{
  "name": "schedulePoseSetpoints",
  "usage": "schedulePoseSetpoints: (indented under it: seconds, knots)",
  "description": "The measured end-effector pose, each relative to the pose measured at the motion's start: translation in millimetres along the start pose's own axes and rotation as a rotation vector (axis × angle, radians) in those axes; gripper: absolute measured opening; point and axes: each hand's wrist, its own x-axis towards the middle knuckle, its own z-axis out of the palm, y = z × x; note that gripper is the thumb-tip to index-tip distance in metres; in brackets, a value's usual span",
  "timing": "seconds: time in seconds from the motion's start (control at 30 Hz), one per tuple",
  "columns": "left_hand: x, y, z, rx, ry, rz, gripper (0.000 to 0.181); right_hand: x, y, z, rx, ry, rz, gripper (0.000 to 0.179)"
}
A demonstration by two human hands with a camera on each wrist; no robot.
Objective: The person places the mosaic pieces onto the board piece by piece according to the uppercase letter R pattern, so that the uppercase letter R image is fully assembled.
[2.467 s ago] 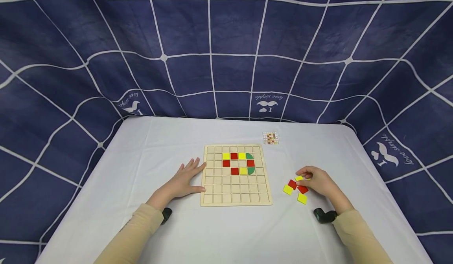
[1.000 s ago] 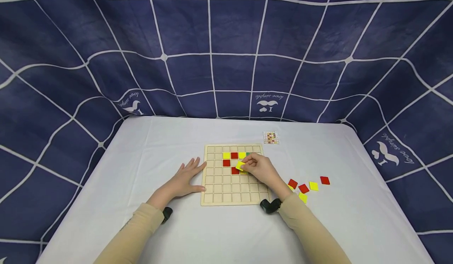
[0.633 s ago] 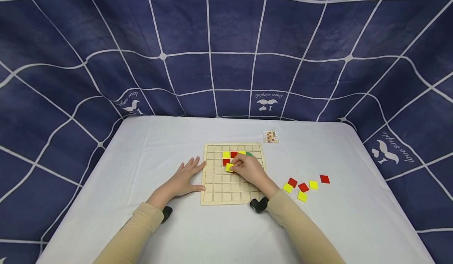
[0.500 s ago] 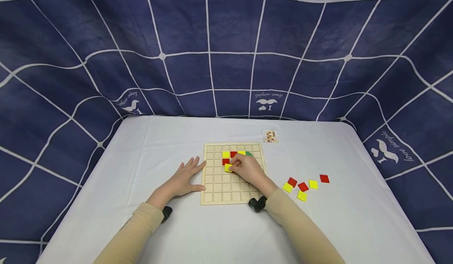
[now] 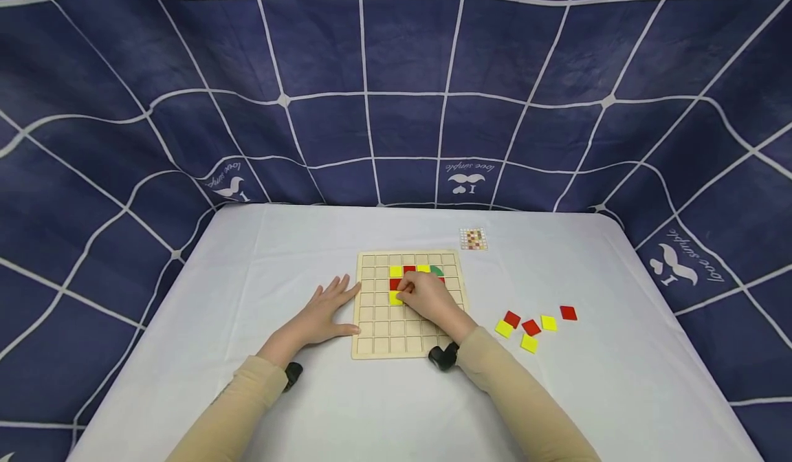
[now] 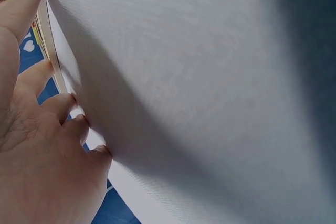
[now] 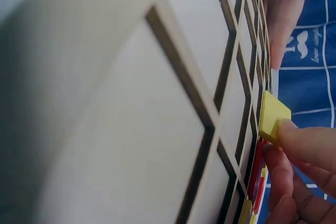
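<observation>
A wooden grid board (image 5: 381, 345) lies mid-table. My right hand (image 5: 430, 300) pinches a square yellow tile (image 5: 394, 298) between thumb and fingers, at a cell just below a red tile (image 5: 394, 284). In the right wrist view that yellow tile (image 7: 272, 115) stands tilted, its lower edge at the grid ridges. Further tiles fill cells near the board's top, among them a yellow tile (image 5: 396, 271) and a green rounded tile (image 5: 436, 271); the right hand covers others. My left hand (image 5: 315, 316) rests with spread fingers, index finger and thumb touching the board's left edge.
Right of the board lie several loose tiles, including a red tile (image 5: 568, 313) farthest right and a yellow tile (image 5: 529, 343) nearest the front. Behind the board's right corner is a small card (image 5: 473, 238) printed with a coloured grid. A blue checked cloth (image 5: 408, 125) hangs behind the table.
My right hand has carried the yellow tile from the loose pile leftward onto the board and lowered it to a cell. Loose tiles now lie more spread out. The left hand has stayed put.
</observation>
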Motion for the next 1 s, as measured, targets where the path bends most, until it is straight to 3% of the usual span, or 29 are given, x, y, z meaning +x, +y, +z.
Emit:
schedulePoseSetpoints:
  seconds: [0.33,0.57,0.73,1.0]
  knots:
    - [-0.5,0.1,-1.3,-0.008,0.006,0.0,0.095,1.0,-3.0,0.0,0.039,-0.038,0.047,0.004]
    - [-0.3,2.2,-0.8,-0.003,0.015,-0.007,0.096,-9.9,6.1,-31.7,0.17,-0.018,0.086,0.012]
    - [0.4,2.8,-0.2,-0.003,0.011,-0.006,0.096,-27.0,28.3,-66.7,0.212,-0.028,0.161,0.02]
    - [-0.1,0.4,0.8,-0.006,0.007,-0.005,0.096,-67.5,88.2,-106.9,0.128,-0.024,0.274,0.028]
